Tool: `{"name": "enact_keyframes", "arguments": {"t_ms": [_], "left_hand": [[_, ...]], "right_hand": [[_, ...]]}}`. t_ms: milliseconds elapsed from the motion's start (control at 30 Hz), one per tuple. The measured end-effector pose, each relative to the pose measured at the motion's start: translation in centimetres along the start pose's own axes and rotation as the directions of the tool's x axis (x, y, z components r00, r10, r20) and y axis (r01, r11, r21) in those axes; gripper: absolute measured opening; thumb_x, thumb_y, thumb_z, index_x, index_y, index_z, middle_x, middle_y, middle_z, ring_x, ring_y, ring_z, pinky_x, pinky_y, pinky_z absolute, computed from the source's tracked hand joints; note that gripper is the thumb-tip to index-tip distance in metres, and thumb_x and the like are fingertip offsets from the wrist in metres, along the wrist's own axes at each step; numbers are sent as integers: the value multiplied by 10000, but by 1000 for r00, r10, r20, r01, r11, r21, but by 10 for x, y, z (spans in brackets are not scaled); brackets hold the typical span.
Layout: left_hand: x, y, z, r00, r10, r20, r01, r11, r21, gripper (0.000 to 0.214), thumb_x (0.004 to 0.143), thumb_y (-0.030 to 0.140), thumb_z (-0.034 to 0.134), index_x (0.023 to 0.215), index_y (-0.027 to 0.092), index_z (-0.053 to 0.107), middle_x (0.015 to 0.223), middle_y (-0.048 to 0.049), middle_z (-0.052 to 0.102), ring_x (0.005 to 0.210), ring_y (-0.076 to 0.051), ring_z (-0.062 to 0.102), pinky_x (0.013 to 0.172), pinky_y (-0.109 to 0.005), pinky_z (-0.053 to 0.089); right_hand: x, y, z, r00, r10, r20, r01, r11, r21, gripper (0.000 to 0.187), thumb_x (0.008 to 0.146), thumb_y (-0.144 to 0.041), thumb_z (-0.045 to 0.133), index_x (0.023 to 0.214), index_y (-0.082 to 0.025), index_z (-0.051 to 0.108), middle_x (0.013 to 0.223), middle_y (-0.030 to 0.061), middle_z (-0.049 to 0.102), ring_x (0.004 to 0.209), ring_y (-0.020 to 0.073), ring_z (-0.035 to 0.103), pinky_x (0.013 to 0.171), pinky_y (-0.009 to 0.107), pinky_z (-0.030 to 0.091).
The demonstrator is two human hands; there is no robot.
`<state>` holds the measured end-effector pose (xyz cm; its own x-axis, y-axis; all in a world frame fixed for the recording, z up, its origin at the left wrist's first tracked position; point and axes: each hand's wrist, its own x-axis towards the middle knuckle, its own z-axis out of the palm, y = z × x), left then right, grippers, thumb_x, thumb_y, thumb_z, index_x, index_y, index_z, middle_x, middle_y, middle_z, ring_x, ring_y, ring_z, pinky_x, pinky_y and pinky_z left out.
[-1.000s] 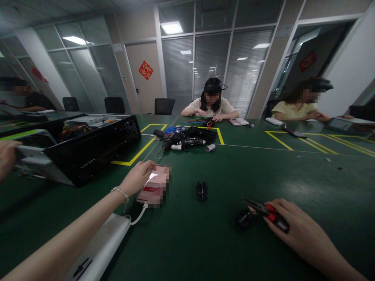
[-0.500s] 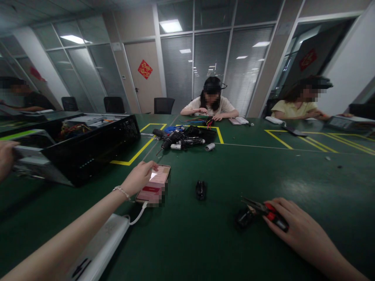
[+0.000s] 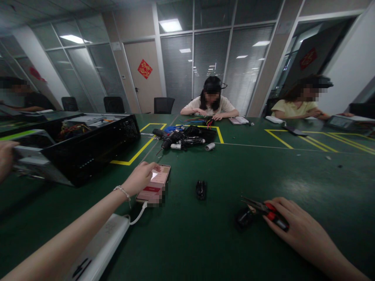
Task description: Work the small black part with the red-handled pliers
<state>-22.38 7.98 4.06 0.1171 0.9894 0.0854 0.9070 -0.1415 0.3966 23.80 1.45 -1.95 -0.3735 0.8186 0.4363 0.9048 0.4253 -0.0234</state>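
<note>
My left hand [image 3: 142, 177], with a bracelet on its wrist, is over a phone [image 3: 155, 185] that lies on the table with its screen lit. Its fingers are bent and apart, their tips at the upper part of the screen, and they hold nothing. A white cable [image 3: 140, 215] runs from the phone's lower end to a white power bank [image 3: 107, 238] under my left forearm. On the right, my right hand [image 3: 295, 222] is closed round the red and black handles of pliers [image 3: 272, 214]. The pliers' jaws point left, above a small black bundle [image 3: 243, 217].
Another black coiled bundle [image 3: 201, 190] lies mid-table. Behind it are a drill [image 3: 170, 140] and a heap of dark cables. An open computer case [image 3: 96, 152] stands at left, with another person's hand [image 3: 6, 156] at its edge. Several people sit around the green table [image 3: 181, 246].
The fingers of my left hand have shifted slightly over the phone screen. My right hand and the pliers stay in place.
</note>
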Motion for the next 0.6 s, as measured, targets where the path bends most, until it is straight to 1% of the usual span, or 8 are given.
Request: {"name": "enact_keyframes", "arguments": {"t_ms": [100,333,467,600], "left_hand": [[0,0,-1,1000,-19,1,19,1000,-1,295,775,226,367,979,235,580,966,-64,519,840,-214,517,717,-320,411],[2,-3,3,998,66,-10,-65,996,68,317,772,168,343,978,235,574,945,-53,523,875,-206,506,777,-327,386],[1,-2,2,998,62,5,-62,996,70,313,777,173,342,981,232,571,960,-51,539,900,-212,506,784,-326,386],[2,-3,0,999,49,-15,-48,997,55,312,794,209,328,989,228,570,964,-55,540,897,-211,513,782,-324,395]], "right_hand": [[0,0,0,1000,1,3,-1,1000,-3,358,720,-457,505,923,-178,603,902,86,595,753,186,565,664,307,471],[0,2,2,1000,-14,7,14,1000,-7,359,721,-459,506,924,-180,603,913,87,591,773,191,564,683,313,469],[-2,2,3,1000,5,17,-5,1000,-15,374,726,-463,507,951,-178,593,940,90,587,785,191,564,698,315,465],[-1,1,2,1000,6,-4,-6,1000,-11,368,721,-467,508,937,-183,602,918,82,596,768,188,570,680,310,470]]}}
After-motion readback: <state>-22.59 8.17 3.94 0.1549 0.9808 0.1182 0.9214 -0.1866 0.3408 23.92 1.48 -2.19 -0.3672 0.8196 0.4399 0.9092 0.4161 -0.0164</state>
